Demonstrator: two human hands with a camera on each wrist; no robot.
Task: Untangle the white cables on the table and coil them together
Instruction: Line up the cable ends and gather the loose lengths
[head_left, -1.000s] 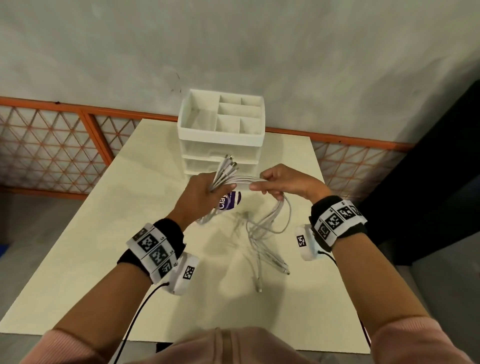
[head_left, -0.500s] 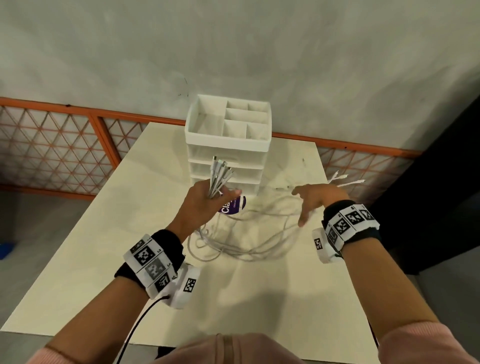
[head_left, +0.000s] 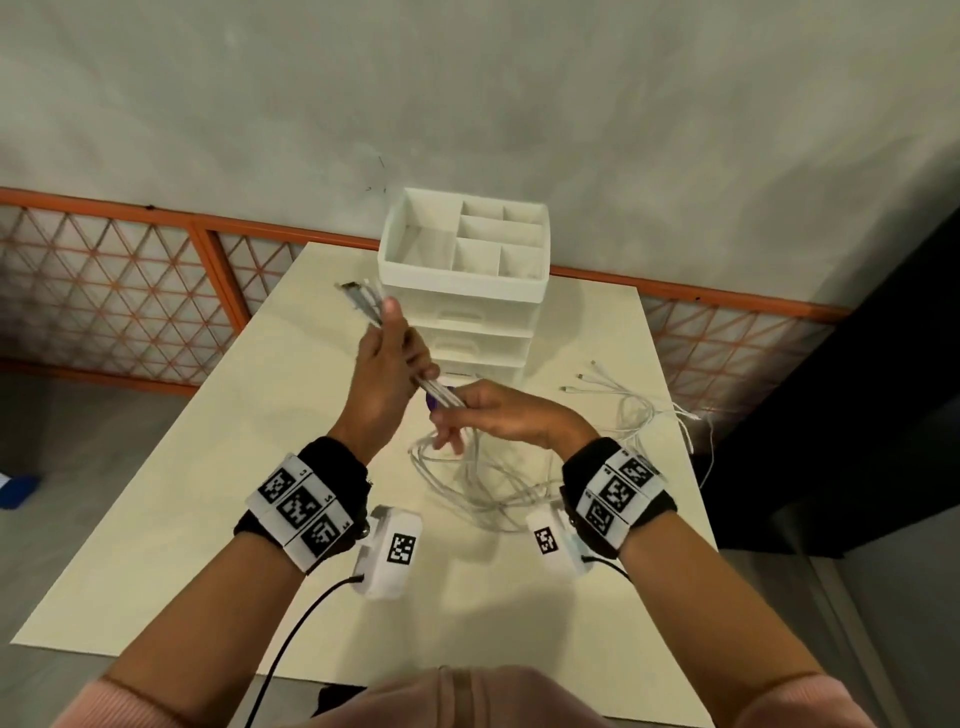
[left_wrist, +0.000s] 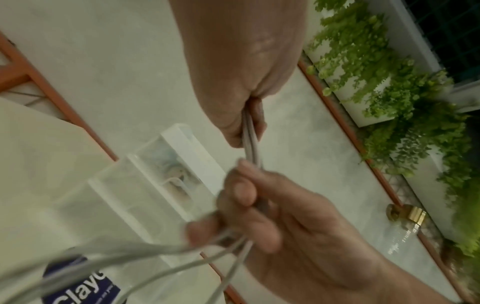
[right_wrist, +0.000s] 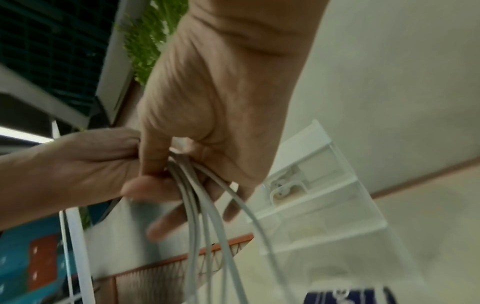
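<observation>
1. Cream counter (head_left: 156, 493) bare across lower left and lower centre of frame; far edge against orange lattice railing (head_left: 104, 291).
2. White drawer organizer (head_left: 467, 291) upper centre, top compartments showing nothing inside; drawer contents too blurred to tell.
3. White cables (head_left: 488, 483) looped mid-frame, loose ends trailing to right counter edge.
4. Left hand (head_left: 382, 384) grip curled round bundled cable ends, raised.
5. Right hand (head_left: 498, 415) grip pinching same bundle just below.
</observation>
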